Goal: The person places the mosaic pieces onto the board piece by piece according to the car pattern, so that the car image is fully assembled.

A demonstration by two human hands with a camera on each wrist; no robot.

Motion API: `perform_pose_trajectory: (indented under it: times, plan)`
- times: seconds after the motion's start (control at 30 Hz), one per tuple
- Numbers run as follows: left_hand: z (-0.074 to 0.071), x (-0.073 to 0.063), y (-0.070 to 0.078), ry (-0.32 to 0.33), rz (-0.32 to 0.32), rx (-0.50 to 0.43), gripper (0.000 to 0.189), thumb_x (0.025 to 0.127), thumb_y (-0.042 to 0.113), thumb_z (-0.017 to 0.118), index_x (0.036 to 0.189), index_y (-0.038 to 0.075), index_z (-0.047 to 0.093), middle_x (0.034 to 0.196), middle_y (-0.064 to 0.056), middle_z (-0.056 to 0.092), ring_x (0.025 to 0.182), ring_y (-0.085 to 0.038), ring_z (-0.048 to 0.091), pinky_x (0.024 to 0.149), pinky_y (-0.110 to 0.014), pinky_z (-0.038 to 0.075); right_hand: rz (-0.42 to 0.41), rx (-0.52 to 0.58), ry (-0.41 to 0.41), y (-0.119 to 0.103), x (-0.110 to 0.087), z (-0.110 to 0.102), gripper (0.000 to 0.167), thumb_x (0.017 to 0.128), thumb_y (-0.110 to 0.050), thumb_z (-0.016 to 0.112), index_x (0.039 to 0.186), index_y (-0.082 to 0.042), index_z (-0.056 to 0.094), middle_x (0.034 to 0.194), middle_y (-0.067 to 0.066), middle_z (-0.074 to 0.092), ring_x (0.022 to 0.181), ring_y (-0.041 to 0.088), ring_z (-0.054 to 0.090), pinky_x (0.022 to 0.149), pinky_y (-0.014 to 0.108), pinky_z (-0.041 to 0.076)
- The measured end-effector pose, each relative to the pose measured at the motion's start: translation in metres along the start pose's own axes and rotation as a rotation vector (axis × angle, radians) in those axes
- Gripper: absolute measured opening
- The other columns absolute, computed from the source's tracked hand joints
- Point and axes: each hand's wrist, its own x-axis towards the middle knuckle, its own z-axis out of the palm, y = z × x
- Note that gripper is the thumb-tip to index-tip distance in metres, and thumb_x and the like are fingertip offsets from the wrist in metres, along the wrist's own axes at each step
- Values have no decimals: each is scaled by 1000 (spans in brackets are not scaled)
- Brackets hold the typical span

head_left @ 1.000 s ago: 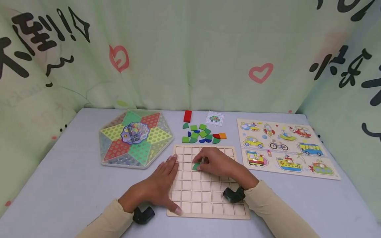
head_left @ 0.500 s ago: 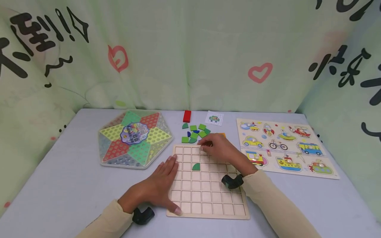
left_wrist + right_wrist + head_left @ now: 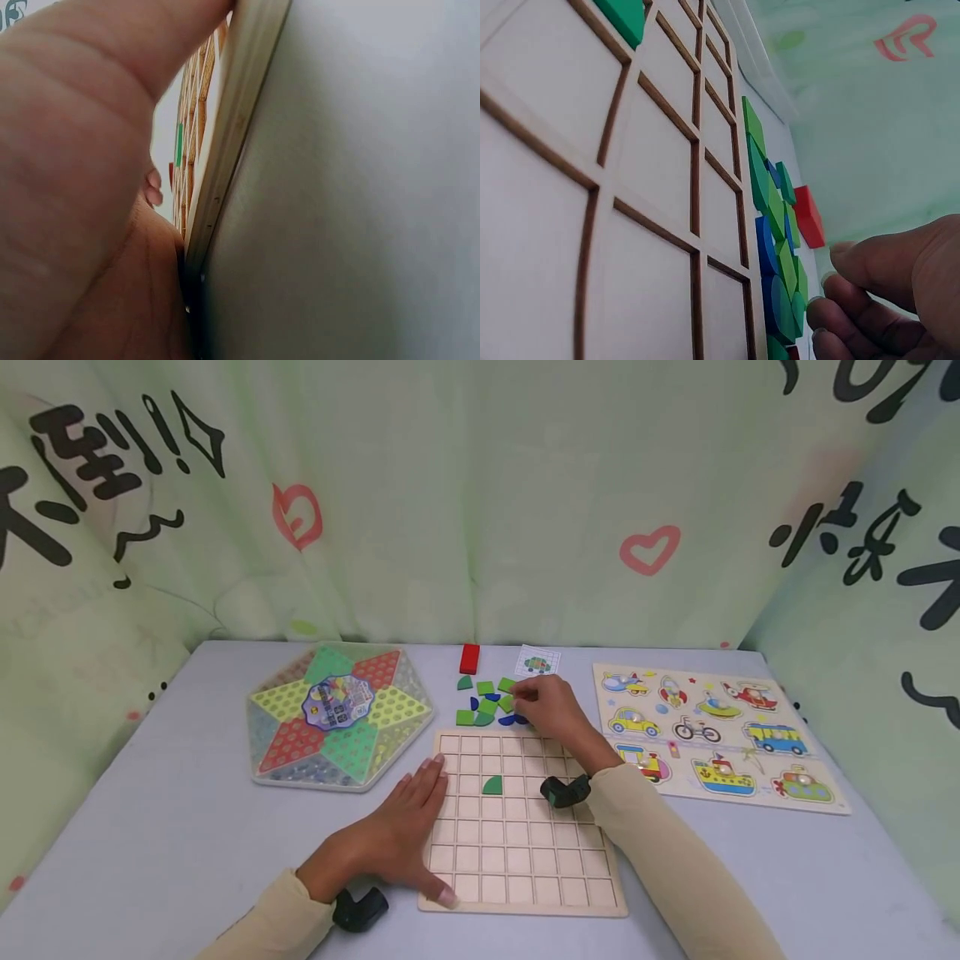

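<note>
With one green quarter-round [image 3: 492, 786] seated in the grid board [image 3: 525, 893], the flat, released left hand [image 3: 408, 827] steadies its left edge while the right hand [image 3: 547, 710], fingers curled, seemingly selects among loose pieces [image 3: 483, 706] near the table's back edge, grasp unclear.

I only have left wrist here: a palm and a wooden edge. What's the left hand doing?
Observer: The left hand lies flat, fingers straight, on the left edge of the wooden grid board, holding nothing.
Operator: Anything on the board?
Observer: One green quarter-circle piece, lying in a cell in the third row.
Operator: And the right hand?
Observer: The right hand is past the board's far edge, at the pile of green and blue pieces. Right wrist shows its fingers curled close to the pieces; I cannot tell whether they grip one.
</note>
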Motion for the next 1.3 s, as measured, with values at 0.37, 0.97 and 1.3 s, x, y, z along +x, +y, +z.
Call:
perform_pose_trajectory:
  times: [0.37,0.97,1.3]
  plan:
    - [0,-1,-1,12,18,-8,141,59,76,75,155,0,5,161,-13,-12,147,-27,-10,116,-49,3,52,-16,5,-3,8,9,29,93,-4,63,121,4,65,111,16,68,99,25,63,87,38,51]
    - [0,-1,-2,10,19,0,141,59,78,73,155,0,4,161,-13,-13,146,-27,-10,116,-48,2,43,-62,-41,1,16,16,30,94,-5,62,124,-1,66,117,13,66,99,23,60,89,37,50]
    - [0,-1,-1,8,16,-7,140,61,76,74,155,0,4,161,-13,-13,147,-27,-10,116,-49,3,24,-101,-105,1,18,15,28,94,-7,63,121,-2,68,113,13,63,94,23,58,84,36,49]
